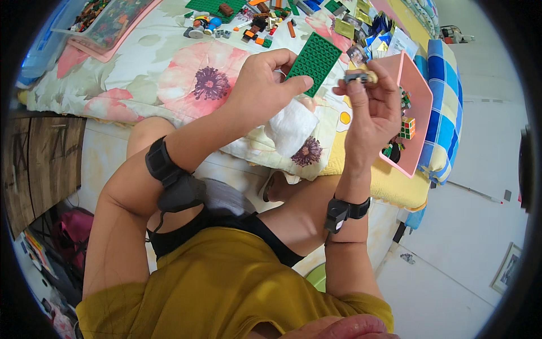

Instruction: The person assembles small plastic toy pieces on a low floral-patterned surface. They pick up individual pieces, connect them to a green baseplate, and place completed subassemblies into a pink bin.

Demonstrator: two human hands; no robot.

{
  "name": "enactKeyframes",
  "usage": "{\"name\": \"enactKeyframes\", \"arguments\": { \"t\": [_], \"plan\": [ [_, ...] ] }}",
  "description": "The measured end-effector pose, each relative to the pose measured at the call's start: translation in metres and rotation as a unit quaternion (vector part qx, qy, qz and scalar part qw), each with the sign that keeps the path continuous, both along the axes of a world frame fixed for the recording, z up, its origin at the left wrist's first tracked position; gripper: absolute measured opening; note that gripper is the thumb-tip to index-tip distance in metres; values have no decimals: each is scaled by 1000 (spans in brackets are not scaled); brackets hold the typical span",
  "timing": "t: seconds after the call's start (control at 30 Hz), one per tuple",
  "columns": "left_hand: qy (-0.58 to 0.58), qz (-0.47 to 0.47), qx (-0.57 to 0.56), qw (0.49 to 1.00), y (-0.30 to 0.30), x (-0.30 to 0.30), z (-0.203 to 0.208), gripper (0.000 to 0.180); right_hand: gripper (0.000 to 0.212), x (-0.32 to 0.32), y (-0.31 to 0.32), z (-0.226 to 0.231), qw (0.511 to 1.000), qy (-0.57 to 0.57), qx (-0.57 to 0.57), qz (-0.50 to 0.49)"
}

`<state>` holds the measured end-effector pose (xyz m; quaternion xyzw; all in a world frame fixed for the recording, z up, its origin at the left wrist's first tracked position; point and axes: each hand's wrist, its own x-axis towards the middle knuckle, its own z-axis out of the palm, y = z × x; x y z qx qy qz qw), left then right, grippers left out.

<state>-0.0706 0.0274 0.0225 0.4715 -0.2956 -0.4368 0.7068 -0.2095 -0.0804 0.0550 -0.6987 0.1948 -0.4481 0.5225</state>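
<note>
Head view: left hand (262,85) pinches green baseplate (315,59); right hand (370,107), at its three o'clock, grips small grey brick piece (357,76). Fitting looks underway; lining up studs likely comes next.

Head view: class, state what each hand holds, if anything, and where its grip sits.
The left hand pinches the green studded baseplate at its lower corner. The right hand holds a small grey and tan brick piece between its fingertips.

The green studded baseplate (315,61) looks like hard, slightly glossy plastic; the flowered bedsheet (169,68) is soft matt cloth; at three o'clock the pink tray (420,99) is smooth plastic, the wrist straps (350,210) matt black fabric
</note>
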Motion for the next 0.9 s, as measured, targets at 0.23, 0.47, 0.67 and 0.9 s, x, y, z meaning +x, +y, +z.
{"name": "enactKeyframes", "arguments": {
  "t": [0.23, 0.47, 0.67, 0.9],
  "plan": [
    [-8, 13, 3, 1000, -2, -1, -4, 15, 36, 4, 6, -13, 999, 19, -3, -50],
    [-35, 12, 30, 999, -5, -8, -10, 15, 41, -2, 18, -28, 991, -1, -110, -73],
    [-186, 85, 23, 979, -2, -11, -9, 12, 32, -3, 16, -32, 996, -60, 56, -28],
    [-418, 260, -94, 865, -5, 6, -13, 35, 23, -16, 5, -28, 992, -74, 106, -14]
  ]
}}
